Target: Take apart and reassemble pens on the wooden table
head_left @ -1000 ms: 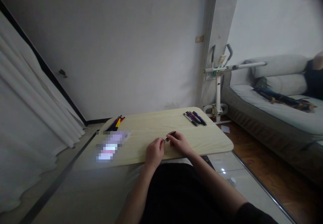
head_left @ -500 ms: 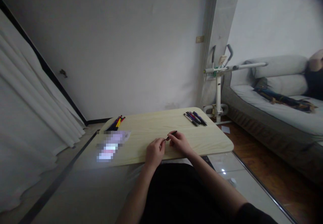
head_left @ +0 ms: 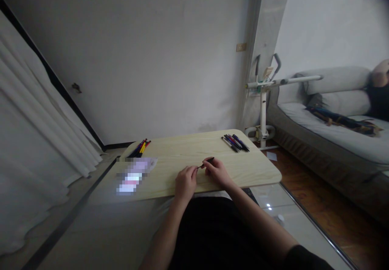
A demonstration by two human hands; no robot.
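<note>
My right hand (head_left: 218, 172) is closed in a pinch around a dark pen (head_left: 210, 159), whose far end sticks out above my fingers. My left hand (head_left: 185, 182) pinches the other, thinner end, with thumb and fingertips pressed together. A slim dark stretch shows in the gap between the two hands. Whether that thin part is a refill or the pen's tip is too small to tell. Both hands are just over the near edge of the pale wooden table (head_left: 170, 150).
Several pens (head_left: 235, 143) lie bunched at the table's back right. Another bunch of pens (head_left: 139, 148), some red and yellow, lies at the back left, beside a blurred-out bright patch (head_left: 132, 176). Beyond stand an exercise machine (head_left: 263, 103) and a sofa (head_left: 334, 95) with a person partly visible.
My left hand has shifted slightly left, away from my right hand. A little more of the thin dark part shows between them.
</note>
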